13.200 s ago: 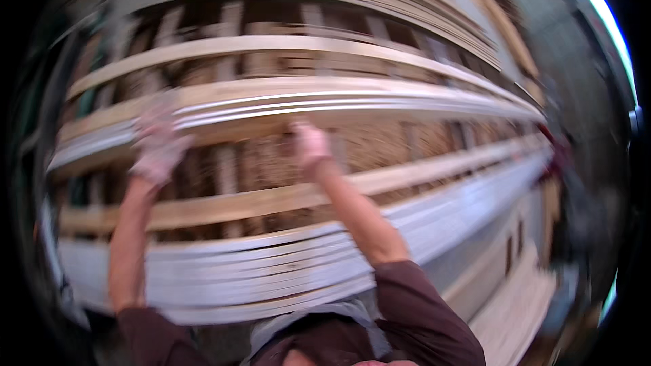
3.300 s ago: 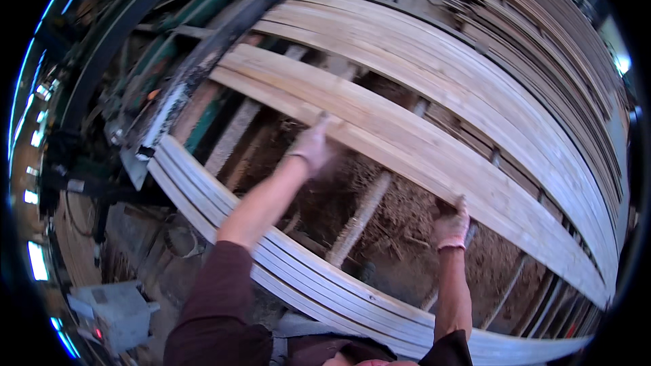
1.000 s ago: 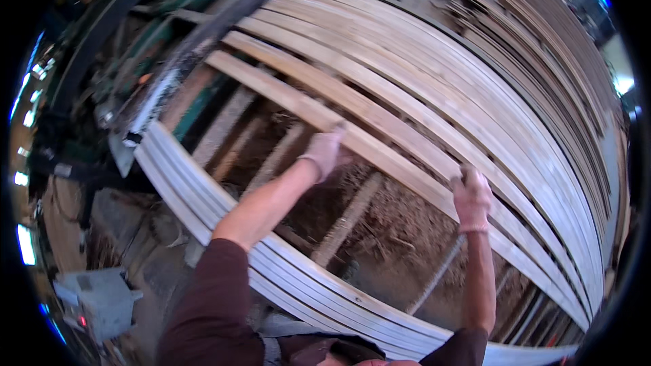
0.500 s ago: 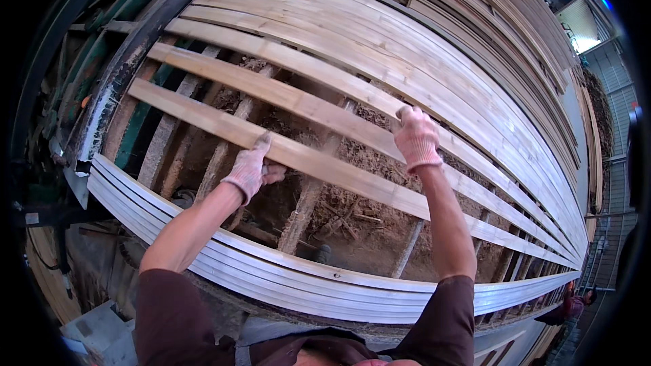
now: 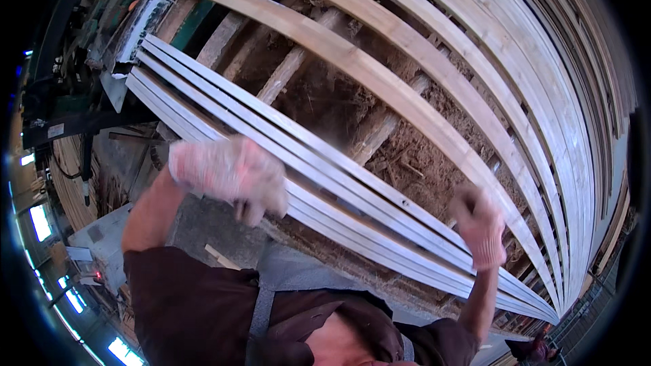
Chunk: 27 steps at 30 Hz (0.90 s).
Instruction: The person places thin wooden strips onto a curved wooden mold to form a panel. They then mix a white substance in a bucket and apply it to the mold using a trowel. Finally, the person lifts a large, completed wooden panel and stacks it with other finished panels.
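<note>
White-edged boards (image 5: 352, 230) slant from ten o'clock to four o'clock across my remote view. Gaps now show in their packed row, and my left hand (image 5: 230, 173) has left the loose plank (image 5: 352, 61) at twelve o'clock, so I judge the handling has shifted nearer. From that blurred hand, bent-fingered, boards extend toward eleven and four o'clock. My right hand (image 5: 480, 227) is curled, boards at its seven o'clock. Whether either grips, I cannot tell.
</note>
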Available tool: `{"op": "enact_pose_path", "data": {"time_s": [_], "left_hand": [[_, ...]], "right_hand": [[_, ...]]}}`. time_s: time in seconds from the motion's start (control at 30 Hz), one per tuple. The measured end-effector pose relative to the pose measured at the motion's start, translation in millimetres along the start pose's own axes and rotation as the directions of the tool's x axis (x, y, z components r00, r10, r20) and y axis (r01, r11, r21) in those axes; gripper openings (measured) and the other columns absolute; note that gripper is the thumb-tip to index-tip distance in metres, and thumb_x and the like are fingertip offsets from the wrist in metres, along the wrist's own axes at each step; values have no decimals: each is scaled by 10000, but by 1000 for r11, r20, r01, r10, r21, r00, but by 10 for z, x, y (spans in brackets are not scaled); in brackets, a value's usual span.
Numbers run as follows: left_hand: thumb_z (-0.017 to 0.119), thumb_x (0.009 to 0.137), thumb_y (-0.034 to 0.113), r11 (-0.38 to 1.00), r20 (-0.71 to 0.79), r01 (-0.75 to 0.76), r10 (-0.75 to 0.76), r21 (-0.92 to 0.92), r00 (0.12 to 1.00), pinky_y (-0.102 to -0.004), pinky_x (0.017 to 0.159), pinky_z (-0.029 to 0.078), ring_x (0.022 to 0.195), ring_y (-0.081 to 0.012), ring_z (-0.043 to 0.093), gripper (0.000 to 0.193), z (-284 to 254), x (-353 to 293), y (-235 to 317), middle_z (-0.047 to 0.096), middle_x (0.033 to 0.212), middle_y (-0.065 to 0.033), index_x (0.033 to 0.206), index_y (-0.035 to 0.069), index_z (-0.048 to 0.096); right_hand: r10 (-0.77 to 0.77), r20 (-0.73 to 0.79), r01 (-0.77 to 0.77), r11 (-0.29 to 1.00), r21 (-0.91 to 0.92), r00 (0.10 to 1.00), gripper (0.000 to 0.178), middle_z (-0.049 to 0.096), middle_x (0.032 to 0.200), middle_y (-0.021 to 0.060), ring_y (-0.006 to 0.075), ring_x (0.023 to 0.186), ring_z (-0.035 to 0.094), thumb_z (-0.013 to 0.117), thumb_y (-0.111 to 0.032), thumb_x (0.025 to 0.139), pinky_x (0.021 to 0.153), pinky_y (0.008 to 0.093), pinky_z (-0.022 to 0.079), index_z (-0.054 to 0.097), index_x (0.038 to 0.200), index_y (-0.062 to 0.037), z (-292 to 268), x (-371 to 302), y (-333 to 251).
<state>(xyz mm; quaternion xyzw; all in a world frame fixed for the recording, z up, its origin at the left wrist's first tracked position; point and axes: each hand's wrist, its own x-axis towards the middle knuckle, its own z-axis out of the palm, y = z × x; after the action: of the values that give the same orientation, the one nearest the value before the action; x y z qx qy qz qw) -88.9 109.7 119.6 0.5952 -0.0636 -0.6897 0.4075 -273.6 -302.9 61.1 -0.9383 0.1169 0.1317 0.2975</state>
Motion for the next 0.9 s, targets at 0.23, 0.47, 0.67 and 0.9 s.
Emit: {"op": "enact_pose_path", "data": {"time_s": [0.23, 0.47, 0.67, 0.9], "left_hand": [[664, 1009, 255, 884, 31, 310, -320, -350, 947, -292, 639, 618, 729, -202, 741, 320, 559, 147, -1475, 761, 926, -170, 1172, -16, 714], [582, 1011, 128, 783, -437, -196, -107, -590, 893, -451, 689, 676, 844, -308, 770, 381, 488, 782, -1878, 706, 1179, -202, 1367, -7, 570], [540, 994, 80, 719, -540, -484, 180, -498, 823, -468, 665, 677, 859, -352, 767, 325, -102, 1689, -752, 696, 1122, -199, 1294, -45, 545], [578, 1047, 225, 591, -476, -589, 358, -551, 804, -492, 709, 666, 875, -337, 745, 296, -645, 2497, 37, 683, 1125, -165, 1247, 7, 591]], "right_hand": [[187, 833, -598, 777, 199, 520, 367, 774, 1002, 124, 187, 829, 738, 707, -341, 964, 750, 318, 593, 749, 1139, -20, 598, -1641, -157], [546, 443, -539, 19, 842, 711, 279, 737, 875, 103, 153, 591, 632, 657, -201, 954, 514, 312, 526, 668, 1116, 26, 1775, -1895, 266], [565, 108, -168, 55, 984, 818, 329, 748, 997, 127, 205, 656, 693, 695, -238, 970, 518, 328, 544, 652, 1218, -27, 1483, -722, 490], [337, -221, 322, -283, 903, 915, 626, 611, 1399, 118, 299, 1209, 610, 786, -456, 927, 849, 474, 534, 557, 1425, -153, 1579, 639, 1171]]}}
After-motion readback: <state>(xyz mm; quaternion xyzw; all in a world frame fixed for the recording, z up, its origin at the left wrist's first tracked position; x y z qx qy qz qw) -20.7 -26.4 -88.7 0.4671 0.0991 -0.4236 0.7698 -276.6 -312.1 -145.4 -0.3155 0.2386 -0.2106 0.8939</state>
